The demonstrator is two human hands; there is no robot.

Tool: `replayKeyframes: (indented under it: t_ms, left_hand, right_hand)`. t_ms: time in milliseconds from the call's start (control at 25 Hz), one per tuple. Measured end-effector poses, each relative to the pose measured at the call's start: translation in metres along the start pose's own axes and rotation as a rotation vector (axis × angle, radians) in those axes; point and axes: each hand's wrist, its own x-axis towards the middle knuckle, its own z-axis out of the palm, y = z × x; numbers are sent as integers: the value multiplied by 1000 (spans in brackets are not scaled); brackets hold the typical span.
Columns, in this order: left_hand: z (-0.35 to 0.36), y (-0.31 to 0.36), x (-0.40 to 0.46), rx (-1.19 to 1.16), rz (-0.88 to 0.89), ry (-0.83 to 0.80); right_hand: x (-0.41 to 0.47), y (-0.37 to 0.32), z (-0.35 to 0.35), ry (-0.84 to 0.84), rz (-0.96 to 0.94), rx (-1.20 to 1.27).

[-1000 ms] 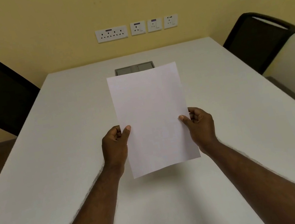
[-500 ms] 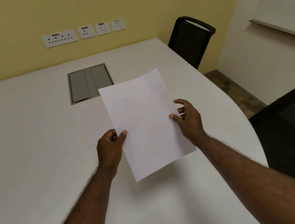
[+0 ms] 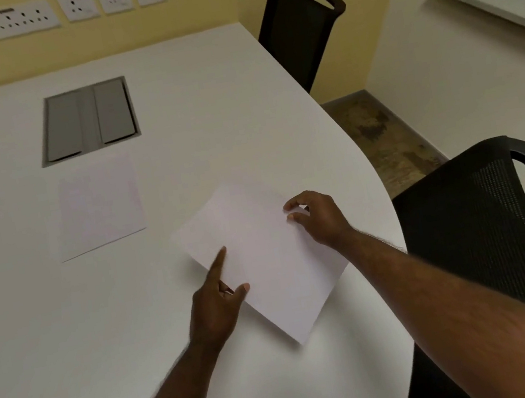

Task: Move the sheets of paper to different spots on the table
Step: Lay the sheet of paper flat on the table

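Observation:
One white sheet of paper (image 3: 263, 254) lies skewed on the white table (image 3: 34, 341), close to its curved right edge. My left hand (image 3: 214, 305) is at the sheet's near-left edge, with its straight index finger and thumb touching the paper. The fingertips of my right hand (image 3: 319, 217) rest on the sheet's far-right edge. A second white sheet (image 3: 99, 205) lies flat and untouched further left, just in front of the grey hatch.
A grey cable hatch (image 3: 88, 118) is set into the table top at the back. Two black chairs stand along the right side, one far (image 3: 294, 26) and one near (image 3: 488, 230). Wall sockets (image 3: 16, 21) line the yellow wall.
The sheet I held up in both hands has come down onto the table at the right, turned askew. Both hands have loosened to fingertip contact. My view has swung right and down.

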Motion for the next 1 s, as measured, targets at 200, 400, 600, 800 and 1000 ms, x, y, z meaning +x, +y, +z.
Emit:
replayKeyframes:
  t_ms: [200, 400, 600, 800, 1000]
  left_hand:
    - [57, -8, -4, 6, -122, -65]
    - [97, -15, -4, 13, -195, -113]
    - [127, -20, 0, 50, -273, -104]
    - [137, -20, 3, 205, -256, -150]
    - [138, -22, 2, 508, -268, -149]
  right_hand:
    - [13, 46, 1, -175, 23, -269]
    - [25, 76, -1, -246, 13, -387]
    - [37, 91, 7, -295, -48, -528]
    - [36, 103, 22, -401, -79, -729]
    - [28, 116, 28, -456, -107, -790]
